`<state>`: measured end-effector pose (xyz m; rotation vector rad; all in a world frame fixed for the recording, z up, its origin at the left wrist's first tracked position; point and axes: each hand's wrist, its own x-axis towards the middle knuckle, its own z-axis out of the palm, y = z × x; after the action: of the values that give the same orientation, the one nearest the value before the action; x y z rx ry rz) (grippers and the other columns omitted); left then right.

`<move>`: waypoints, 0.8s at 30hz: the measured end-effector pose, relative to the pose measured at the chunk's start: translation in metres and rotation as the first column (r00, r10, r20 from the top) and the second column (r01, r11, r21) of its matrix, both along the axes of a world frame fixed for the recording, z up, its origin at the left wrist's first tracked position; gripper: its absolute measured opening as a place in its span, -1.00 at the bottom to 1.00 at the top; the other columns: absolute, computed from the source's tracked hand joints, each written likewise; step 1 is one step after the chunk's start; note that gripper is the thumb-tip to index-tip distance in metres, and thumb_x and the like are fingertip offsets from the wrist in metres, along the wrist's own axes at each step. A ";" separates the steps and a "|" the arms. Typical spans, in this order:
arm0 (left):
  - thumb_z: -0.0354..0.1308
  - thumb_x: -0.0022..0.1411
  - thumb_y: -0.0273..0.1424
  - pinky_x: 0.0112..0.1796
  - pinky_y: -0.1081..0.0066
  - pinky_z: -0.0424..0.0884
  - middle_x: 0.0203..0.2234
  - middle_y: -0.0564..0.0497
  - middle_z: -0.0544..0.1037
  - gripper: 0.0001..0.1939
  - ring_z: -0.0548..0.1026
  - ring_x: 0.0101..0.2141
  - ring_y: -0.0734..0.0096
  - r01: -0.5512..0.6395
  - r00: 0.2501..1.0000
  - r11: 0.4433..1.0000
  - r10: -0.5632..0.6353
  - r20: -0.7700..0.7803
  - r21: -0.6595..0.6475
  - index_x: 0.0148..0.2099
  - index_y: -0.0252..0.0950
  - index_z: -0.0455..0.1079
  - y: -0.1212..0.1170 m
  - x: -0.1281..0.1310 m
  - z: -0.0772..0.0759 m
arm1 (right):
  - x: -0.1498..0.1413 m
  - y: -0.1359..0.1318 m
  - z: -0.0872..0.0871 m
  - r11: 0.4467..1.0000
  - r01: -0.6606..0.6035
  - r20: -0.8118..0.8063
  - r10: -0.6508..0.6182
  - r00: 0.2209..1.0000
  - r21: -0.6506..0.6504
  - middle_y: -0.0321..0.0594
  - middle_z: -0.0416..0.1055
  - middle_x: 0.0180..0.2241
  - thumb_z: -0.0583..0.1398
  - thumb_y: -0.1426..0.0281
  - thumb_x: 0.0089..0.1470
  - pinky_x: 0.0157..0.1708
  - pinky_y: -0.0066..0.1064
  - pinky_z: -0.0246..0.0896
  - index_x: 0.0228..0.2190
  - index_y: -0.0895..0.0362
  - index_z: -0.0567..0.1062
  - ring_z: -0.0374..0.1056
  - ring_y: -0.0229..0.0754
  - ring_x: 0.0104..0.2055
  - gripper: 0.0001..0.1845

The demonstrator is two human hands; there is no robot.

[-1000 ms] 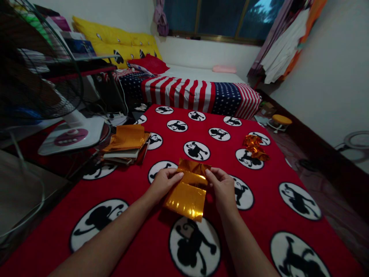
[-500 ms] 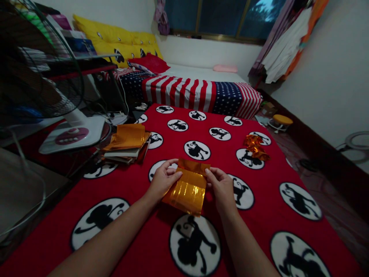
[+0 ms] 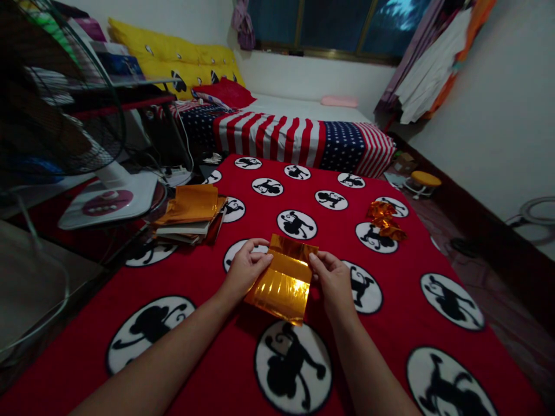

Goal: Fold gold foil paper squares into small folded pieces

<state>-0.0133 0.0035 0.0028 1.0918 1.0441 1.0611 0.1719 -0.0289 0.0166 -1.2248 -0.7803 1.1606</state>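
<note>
We see a dim room. Just past twelve o'clock, the window [image 3: 333, 26] looks dark blue, with one pale, bright patch at one o'clock. We see shiny streaks of glare on the gold sheet [image 3: 281, 283] at six o'clock, and a soft shadow under it on the red blanket [image 3: 336, 237]. The crumpled foil [image 3: 385, 221] at three o'clock glints too. At ten o'clock, the fan [image 3: 65, 130] is so dark we can hardly make it out. Near the edges, shapes look stretched and fuzzy.
</note>
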 end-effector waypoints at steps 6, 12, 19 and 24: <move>0.29 0.01 -0.15 -0.49 0.51 0.36 -0.53 0.07 0.55 -0.48 0.53 -0.52 0.38 0.003 0.999 1.000 -0.003 0.040 -0.002 -0.06 -0.27 0.23 -0.001 -0.001 0.003 | 0.000 -0.001 0.000 1.000 0.015 0.004 -0.015 1.000 -0.012 -0.36 0.42 -0.59 0.38 0.15 -0.16 -0.69 -0.57 0.11 -0.42 0.16 0.51 0.24 -0.37 -0.65 -0.64; 0.32 0.00 -0.20 -0.53 0.55 0.31 -0.55 0.10 0.53 -0.46 0.49 -0.57 0.44 0.035 0.999 0.999 -0.034 0.032 -0.015 -0.03 -0.28 0.22 -0.003 -0.001 0.005 | 0.001 0.000 0.000 1.000 0.014 0.006 -0.014 1.000 0.001 -0.36 0.41 -0.58 0.37 0.17 -0.13 -0.68 -0.58 0.10 -0.42 0.16 0.51 0.25 -0.37 -0.63 -0.67; 0.33 0.01 -0.31 -0.43 0.52 0.39 -0.49 0.08 0.56 -0.46 0.55 -0.47 0.41 0.049 0.996 0.998 -0.051 0.071 0.033 0.03 -0.25 0.23 -0.002 -0.001 0.002 | 0.002 0.000 0.000 0.998 0.051 0.024 -0.050 0.998 -0.028 -0.39 0.40 -0.62 0.36 0.17 -0.14 -0.70 -0.57 0.10 -0.26 0.14 0.42 0.24 -0.34 -0.66 -0.56; 0.32 -0.02 -0.32 -0.37 0.50 0.40 -0.42 -0.01 0.60 -0.72 0.55 -0.40 0.38 -0.013 1.000 0.992 0.015 -0.017 0.124 -0.23 -0.33 0.47 0.002 -0.001 -0.003 | 0.003 0.001 -0.004 0.998 0.056 0.032 -0.056 0.998 -0.018 -0.46 0.34 -0.66 0.36 0.22 -0.16 -0.70 -0.58 0.07 -0.34 0.09 0.35 0.20 -0.35 -0.68 -0.61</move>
<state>-0.0142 0.0050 -0.0001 1.1968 1.0118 1.1419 0.1748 -0.0275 0.0128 -1.2756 -0.7559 1.1070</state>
